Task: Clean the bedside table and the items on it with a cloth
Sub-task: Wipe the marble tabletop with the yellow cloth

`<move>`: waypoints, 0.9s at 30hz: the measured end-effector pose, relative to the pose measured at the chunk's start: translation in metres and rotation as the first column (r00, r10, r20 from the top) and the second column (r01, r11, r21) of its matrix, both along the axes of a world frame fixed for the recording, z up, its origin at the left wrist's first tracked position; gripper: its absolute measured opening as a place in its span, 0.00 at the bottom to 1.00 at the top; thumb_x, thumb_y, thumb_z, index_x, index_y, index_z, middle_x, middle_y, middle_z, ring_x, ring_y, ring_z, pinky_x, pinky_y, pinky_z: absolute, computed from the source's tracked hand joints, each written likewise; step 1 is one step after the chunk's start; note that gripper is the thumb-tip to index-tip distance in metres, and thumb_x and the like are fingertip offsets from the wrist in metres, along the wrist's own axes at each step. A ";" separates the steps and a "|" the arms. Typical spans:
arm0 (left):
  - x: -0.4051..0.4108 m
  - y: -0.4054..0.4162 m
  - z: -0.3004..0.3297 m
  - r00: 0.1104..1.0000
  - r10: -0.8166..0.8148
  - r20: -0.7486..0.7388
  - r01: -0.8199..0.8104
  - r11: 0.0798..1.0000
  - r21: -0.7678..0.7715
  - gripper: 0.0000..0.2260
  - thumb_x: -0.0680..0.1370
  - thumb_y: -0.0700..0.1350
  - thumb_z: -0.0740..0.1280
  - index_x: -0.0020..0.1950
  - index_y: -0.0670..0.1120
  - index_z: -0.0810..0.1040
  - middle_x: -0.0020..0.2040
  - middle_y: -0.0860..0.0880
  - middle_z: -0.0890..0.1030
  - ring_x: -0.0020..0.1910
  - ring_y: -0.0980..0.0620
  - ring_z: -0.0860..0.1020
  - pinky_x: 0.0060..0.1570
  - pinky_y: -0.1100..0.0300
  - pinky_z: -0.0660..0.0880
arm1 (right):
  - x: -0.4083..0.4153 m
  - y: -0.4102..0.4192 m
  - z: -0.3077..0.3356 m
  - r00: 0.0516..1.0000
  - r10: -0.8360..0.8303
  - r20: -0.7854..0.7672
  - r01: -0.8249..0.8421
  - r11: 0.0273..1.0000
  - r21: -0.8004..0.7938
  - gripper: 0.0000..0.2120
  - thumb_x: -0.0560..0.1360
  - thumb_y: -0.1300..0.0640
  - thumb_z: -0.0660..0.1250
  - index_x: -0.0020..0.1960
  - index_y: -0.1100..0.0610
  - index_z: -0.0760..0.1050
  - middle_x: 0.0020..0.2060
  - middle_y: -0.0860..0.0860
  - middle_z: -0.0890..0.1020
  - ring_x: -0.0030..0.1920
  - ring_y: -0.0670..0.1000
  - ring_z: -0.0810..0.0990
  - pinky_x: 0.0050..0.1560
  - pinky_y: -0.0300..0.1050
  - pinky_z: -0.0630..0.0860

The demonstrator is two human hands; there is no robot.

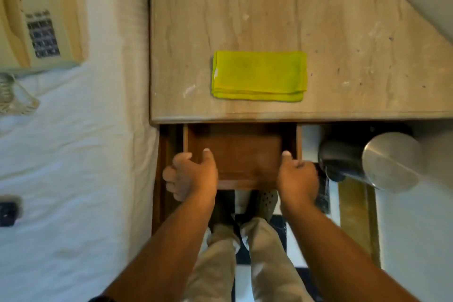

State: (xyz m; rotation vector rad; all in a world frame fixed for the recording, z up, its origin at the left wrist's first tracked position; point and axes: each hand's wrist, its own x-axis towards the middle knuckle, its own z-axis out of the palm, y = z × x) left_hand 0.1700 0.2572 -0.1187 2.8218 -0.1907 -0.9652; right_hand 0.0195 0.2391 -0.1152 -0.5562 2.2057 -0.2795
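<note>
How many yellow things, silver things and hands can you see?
Yellow: 1, the folded cloth on the bedside table
Silver: 1, the bin on the floor
Hands: 2, left hand and right hand, both gripping the open drawer
Total: 4

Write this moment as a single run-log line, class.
left hand: gripping open drawer front | right hand: gripping drawer front | yellow cloth: folded on bedside table | telephone: on bed
</note>
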 end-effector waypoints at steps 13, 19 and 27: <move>-0.006 0.040 -0.017 0.561 0.550 -0.618 -0.712 0.702 -0.022 0.28 0.80 0.61 0.59 0.76 0.52 0.60 0.73 0.46 0.70 0.74 0.44 0.65 0.73 0.47 0.59 | 0.040 0.028 -0.029 0.783 -0.568 0.255 0.494 0.816 0.299 0.33 0.75 0.30 0.53 0.65 0.55 0.69 0.46 0.53 0.77 0.48 0.55 0.74 0.64 0.58 0.72; -0.001 0.022 -0.024 0.367 0.527 -0.766 -0.857 0.513 -0.058 0.26 0.76 0.69 0.56 0.66 0.55 0.72 0.58 0.43 0.81 0.56 0.41 0.80 0.63 0.43 0.74 | 0.044 0.006 -0.031 0.633 -0.689 0.354 0.658 0.719 0.224 0.36 0.73 0.27 0.52 0.69 0.52 0.67 0.51 0.50 0.74 0.52 0.55 0.76 0.64 0.56 0.70; 0.020 -0.056 -0.031 0.301 0.365 -0.881 -0.894 0.431 -0.127 0.38 0.72 0.72 0.60 0.75 0.51 0.66 0.69 0.42 0.74 0.65 0.42 0.75 0.72 0.44 0.65 | 0.046 -0.066 -0.027 0.505 -0.526 0.684 0.628 0.768 0.126 0.44 0.67 0.23 0.55 0.75 0.49 0.61 0.70 0.52 0.72 0.65 0.55 0.75 0.69 0.56 0.68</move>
